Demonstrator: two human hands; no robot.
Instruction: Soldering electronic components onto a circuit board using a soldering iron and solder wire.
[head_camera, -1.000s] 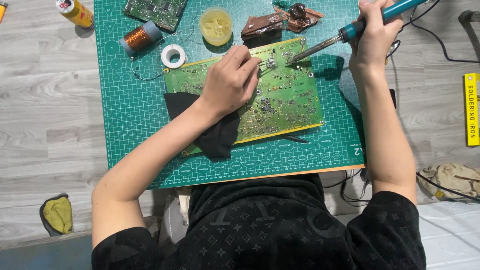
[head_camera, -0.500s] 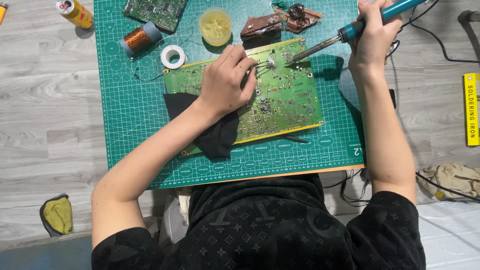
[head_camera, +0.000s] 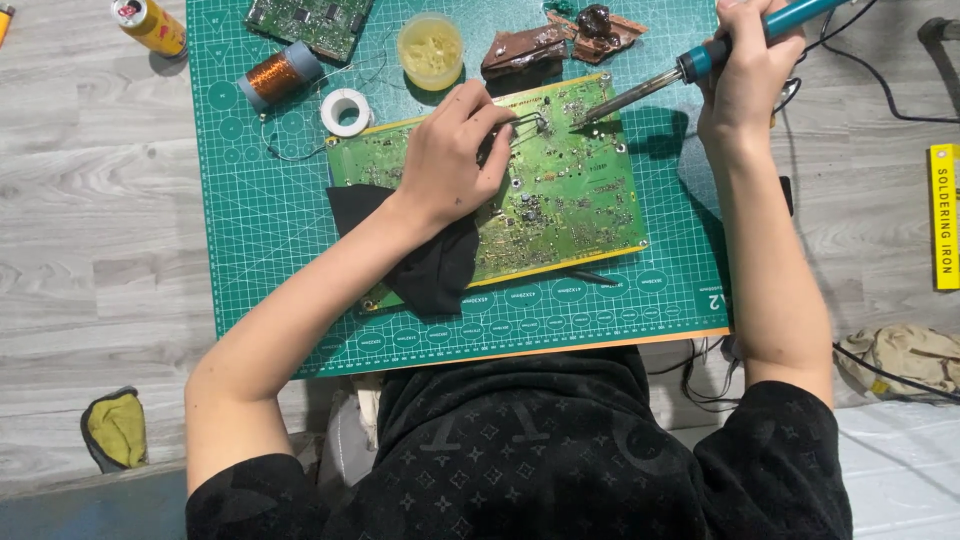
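A copper wire spool (head_camera: 278, 75) lies well left of the left hand (head_camera: 452, 160), which pinches thin solder wire (head_camera: 528, 124) over the green circuit board (head_camera: 560, 200) beneath it. Right of it, the right hand (head_camera: 748, 75) grips a soldering iron (head_camera: 690, 65), tip touching the board.

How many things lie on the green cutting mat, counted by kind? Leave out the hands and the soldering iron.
Circuit boards: 2, the large board and the small board
Spools: 2, the copper wire spool and the white roll
Yellow jar: 1
Black cloth: 1
Brown scrap: 1
Total: 7
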